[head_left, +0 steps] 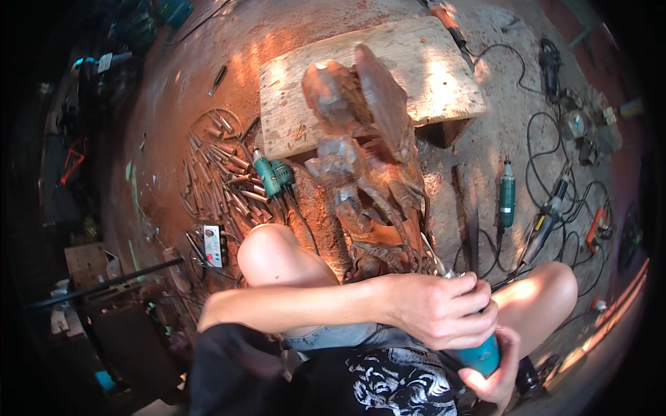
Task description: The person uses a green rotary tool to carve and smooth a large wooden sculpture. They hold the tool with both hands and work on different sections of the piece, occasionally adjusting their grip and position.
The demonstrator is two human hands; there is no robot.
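Observation:
My left hand [438, 313] reaches across my lap, its fingers closed around the front end of a teal handheld power tool [480, 356]. Lower down, my right hand [505, 371] wraps the tool's teal body. A thin metal bit [433, 255] points up and away from the front end, close to the lower right side of a carved brown wooden sculpture [388, 187]. Whether the bit touches the wood, I cannot tell. The sculpture leans between my bare knees, its upper part against a pale wooden board [291, 76]. My left fingers hide the tool's nose.
Left of the sculpture lies a pile of chisels [215, 163] beside a green power tool [272, 175]. A white control box [213, 246] sits near my left knee. To the right are another green tool [507, 194], a grey grinder [544, 223] and tangled black cables [531, 145].

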